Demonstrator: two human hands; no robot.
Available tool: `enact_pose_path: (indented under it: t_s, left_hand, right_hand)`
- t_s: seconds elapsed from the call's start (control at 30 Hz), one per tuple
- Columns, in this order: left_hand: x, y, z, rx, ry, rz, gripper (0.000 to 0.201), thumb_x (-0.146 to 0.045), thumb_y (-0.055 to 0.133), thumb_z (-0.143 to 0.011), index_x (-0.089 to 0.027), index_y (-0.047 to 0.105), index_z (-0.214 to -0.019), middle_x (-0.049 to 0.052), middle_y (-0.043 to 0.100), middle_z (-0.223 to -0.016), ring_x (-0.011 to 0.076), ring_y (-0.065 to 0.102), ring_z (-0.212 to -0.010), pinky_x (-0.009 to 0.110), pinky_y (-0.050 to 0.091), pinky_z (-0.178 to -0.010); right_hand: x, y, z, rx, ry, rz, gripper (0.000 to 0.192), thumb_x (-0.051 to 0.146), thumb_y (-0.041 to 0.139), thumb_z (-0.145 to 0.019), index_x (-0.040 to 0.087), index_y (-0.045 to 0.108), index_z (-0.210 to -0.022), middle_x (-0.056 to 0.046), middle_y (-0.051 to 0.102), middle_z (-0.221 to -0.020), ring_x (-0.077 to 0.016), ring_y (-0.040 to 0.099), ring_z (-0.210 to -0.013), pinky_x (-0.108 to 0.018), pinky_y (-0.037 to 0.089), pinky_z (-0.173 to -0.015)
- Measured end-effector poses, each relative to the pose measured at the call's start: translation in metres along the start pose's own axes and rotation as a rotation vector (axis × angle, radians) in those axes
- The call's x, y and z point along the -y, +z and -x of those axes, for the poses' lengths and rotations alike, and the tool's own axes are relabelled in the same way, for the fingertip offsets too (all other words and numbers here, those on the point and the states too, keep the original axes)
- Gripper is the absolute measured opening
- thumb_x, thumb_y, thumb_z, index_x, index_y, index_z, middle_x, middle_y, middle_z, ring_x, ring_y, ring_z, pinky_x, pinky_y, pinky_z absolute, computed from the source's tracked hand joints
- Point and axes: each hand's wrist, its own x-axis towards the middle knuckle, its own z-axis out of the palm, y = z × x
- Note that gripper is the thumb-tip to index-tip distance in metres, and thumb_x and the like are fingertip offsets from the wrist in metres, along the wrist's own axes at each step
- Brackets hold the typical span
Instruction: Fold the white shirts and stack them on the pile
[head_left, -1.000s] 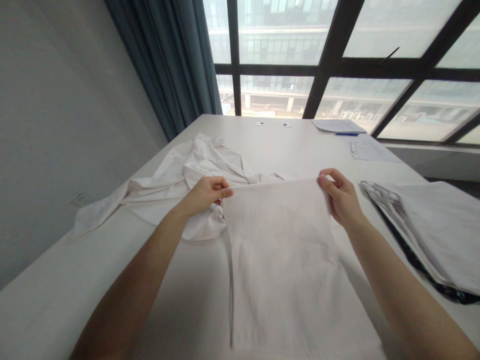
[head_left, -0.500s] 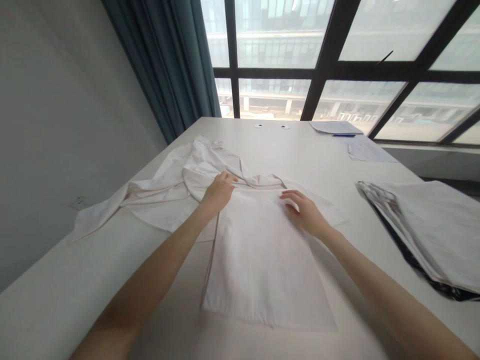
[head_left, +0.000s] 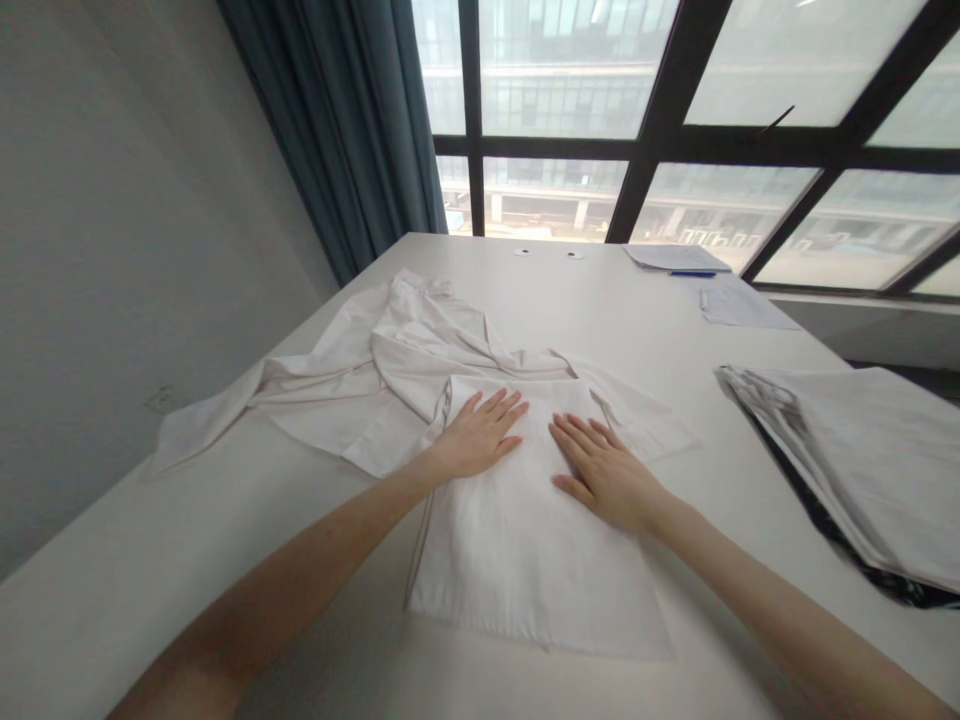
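Pressing flat with open palms, the left hand and the right hand lie side by side on the folded white cotton cloth, fingers stretched out and slightly spread, gripping nothing. That cloth rests as a smooth rectangle on the near middle of the white table, its far edge overlapping the crumpled white shirt, which sprawls toward the table's left edge with one sleeve trailing off to the left. Well apart on the right lies the stack of folded grey and dark fabrics. Near the far edge sit the loose paper sheets and the blue pen. Behind the table stand the dark-framed window and the teal curtain.
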Motion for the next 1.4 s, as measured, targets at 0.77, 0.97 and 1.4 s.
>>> enact_pose_path:
  t_s: [0.77,0.97,1.4]
  left_hand:
    - [-0.044,-0.003,0.022,-0.024,-0.080,-0.067,0.046,-0.027,0.030,-0.101,-0.014,0.040,-0.143,0.012,0.036,-0.153,0.0257,0.031,-0.142,0.049,0.027,-0.112]
    - [-0.074,-0.009,0.070,-0.024,0.044,0.042,0.053,-0.036,0.038,-0.099,-0.018,0.032,-0.148,0.011,0.029,-0.157,0.0239,0.024,-0.145,0.044,0.023,-0.115]
    - [-0.069,-0.011,0.103,-0.054,-0.037,0.044,0.059,-0.035,0.045,-0.097,-0.028,0.025,-0.152,0.009,0.027,-0.158,0.0269,0.023,-0.145,0.053,0.009,-0.116]
  right_hand:
    - [0.048,-0.026,0.073,-0.048,0.060,-0.747,0.035,0.032,0.036,-0.100,0.028,0.060,-0.125,-0.006,0.064,-0.127,-0.0212,0.056,-0.122,-0.041,0.043,-0.106]
    - [0.028,-0.003,0.059,-0.119,0.092,-0.233,0.049,0.028,0.040,-0.097,0.024,0.039,-0.146,-0.009,0.041,-0.151,-0.0238,0.034,-0.140,-0.049,0.034,-0.112]
    - [0.005,0.008,0.051,-0.257,0.317,-0.422,0.054,0.039,0.045,-0.093,0.025,0.036,-0.145,-0.014,0.029,-0.155,-0.0286,0.033,-0.139,-0.049,0.040,-0.106]
